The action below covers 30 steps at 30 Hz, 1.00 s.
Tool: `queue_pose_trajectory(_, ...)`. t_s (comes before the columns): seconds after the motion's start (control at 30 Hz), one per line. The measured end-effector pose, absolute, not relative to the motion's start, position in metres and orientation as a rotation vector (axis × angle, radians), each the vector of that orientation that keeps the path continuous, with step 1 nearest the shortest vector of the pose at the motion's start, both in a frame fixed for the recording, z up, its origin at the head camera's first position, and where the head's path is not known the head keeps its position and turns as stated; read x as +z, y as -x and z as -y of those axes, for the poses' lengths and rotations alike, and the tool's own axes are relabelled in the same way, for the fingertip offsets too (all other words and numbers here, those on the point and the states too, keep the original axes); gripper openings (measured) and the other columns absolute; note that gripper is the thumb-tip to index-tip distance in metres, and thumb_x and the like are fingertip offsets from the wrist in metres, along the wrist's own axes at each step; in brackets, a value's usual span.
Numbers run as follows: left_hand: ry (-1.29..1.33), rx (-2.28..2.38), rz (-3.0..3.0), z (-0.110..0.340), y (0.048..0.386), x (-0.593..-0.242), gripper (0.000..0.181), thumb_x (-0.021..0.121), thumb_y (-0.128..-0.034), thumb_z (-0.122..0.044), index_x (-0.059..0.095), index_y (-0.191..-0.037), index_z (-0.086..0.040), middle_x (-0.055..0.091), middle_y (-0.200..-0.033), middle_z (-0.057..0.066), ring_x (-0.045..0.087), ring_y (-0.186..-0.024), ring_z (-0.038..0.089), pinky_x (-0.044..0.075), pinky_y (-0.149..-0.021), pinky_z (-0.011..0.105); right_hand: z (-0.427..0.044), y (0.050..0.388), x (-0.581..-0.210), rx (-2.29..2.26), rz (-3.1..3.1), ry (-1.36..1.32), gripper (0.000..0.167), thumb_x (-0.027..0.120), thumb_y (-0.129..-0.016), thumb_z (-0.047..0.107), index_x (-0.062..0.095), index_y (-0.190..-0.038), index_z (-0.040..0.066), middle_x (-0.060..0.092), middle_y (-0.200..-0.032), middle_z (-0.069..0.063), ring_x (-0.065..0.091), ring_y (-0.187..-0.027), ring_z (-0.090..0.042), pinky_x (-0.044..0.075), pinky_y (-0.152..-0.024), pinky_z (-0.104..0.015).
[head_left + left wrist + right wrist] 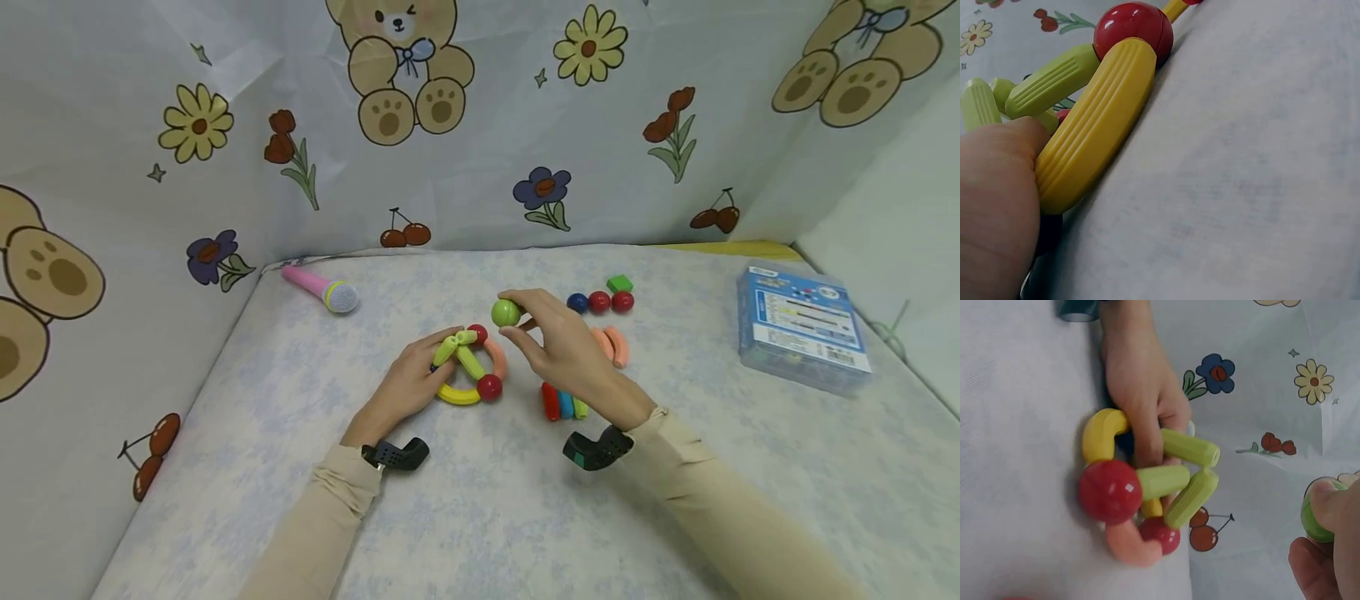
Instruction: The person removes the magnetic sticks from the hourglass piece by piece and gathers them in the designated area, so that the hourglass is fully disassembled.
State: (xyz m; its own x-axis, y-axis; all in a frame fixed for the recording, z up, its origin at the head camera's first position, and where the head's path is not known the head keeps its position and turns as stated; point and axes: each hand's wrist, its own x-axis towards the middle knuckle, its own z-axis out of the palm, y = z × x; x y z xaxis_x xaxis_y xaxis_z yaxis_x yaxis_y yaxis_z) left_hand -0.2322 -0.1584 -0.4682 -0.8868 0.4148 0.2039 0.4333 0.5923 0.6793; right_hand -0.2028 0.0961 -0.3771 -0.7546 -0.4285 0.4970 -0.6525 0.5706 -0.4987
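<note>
My left hand (408, 377) grips the left side of a toy rod-and-ball frame standing on the table. Its base is a ring with a yellow curved rod (459, 396), an orange curved rod (497, 357) and red balls (490, 387). Light green straight rods (1191, 499) rise from it and lean together at the top. A dark blue ball (1125, 443) is partly hidden by the left hand. To the right of the frame, my right hand (558, 346) pinches a green ball (506, 313) between thumb and fingers, apart from the green rods.
Behind the right hand lie a blue ball (577, 302), red balls (622, 302), a green block (620, 283) and orange curved rods (617, 347). Short red, blue and green rods (551, 402) lie below it. A pink toy microphone (307, 281) sits back left, a plastic box (806, 325) right.
</note>
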Motion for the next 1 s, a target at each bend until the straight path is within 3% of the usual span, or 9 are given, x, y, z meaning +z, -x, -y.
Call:
queue_pose_trajectory(0.17, 0.727, -1.17, 2.804, 0.159, 0.233, -0.47, 0.049, 0.057, -0.105, -0.018, 0.05, -0.154, -0.015, 0.052, -0.155, 0.001, 0.056, -0.118, 0.021, 0.044, -0.096, 0.041, -0.121, 0.194, -0.387, 0.962, 2.548, -0.812, 0.047, 0.075, -0.095, 0.012, 0.059, -0.138, 0.002, 0.067, -0.124, -0.011, 0.067, -0.11, -0.023, 0.061, -0.087, -0.038)
queue_pose_trajectory(0.4, 0.701, -1.206, 2.815, 0.158, 0.231, -0.468, 0.048, 0.059, -0.106, -0.024, 0.051, -0.153, -0.019, 0.051, -0.156, 0.001, 0.049, -0.143, 0.021, 0.043, -0.113, 0.045, -0.152, 0.185, -0.404, 1.065, 2.568, -0.687, 0.047, 0.077, -0.093, 0.007, 0.057, -0.134, 0.0, 0.069, -0.122, -0.014, 0.068, -0.105, -0.025, 0.062, -0.082, -0.043)
queue_pose_trajectory(0.57, 0.692, -1.219, 2.814, 0.158, 0.231, -0.468, 0.049, 0.059, -0.106, -0.023, 0.051, -0.154, -0.018, 0.051, -0.156, 0.003, 0.049, -0.142, 0.022, 0.044, -0.112, 0.046, -0.169, 0.177, -0.419, 1.045, 2.537, -0.622, 0.04, 0.077, -0.092, 0.006, 0.06, -0.128, 0.004, 0.072, -0.111, -0.009, 0.068, -0.092, -0.02, 0.062, -0.077, -0.043)
queue_pose_trajectory(0.73, 0.686, -1.224, 2.815, 0.158, 0.23, -0.47, 0.049, 0.059, -0.1059, -0.023, 0.05, -0.154, -0.017, 0.051, -0.156, 0.002, 0.049, -0.143, 0.022, 0.044, -0.113, 0.046, -0.184, 0.171, -0.43, 1.057, 2.521, -0.58, 0.039, 0.075, -0.093, 0.005, 0.061, -0.129, 0.002, 0.072, -0.114, -0.009, 0.067, -0.09, -0.019, 0.061, -0.079, -0.044)
queue_pose_trajectory(1.0, 0.693, -1.213, 2.806, 0.158, 0.229, -0.468, 0.049, 0.059, -0.1054, -0.02, 0.05, -0.154, -0.017, 0.052, -0.156, 0.001, 0.053, -0.136, 0.021, 0.045, -0.105, 0.043, -0.201, 0.161, -0.444, 1.074, 2.547, -0.534, 0.038, 0.076, -0.092, 0.004, 0.063, -0.128, 0.001, 0.069, -0.116, -0.011, 0.065, -0.104, -0.022, 0.06, -0.078, -0.025)
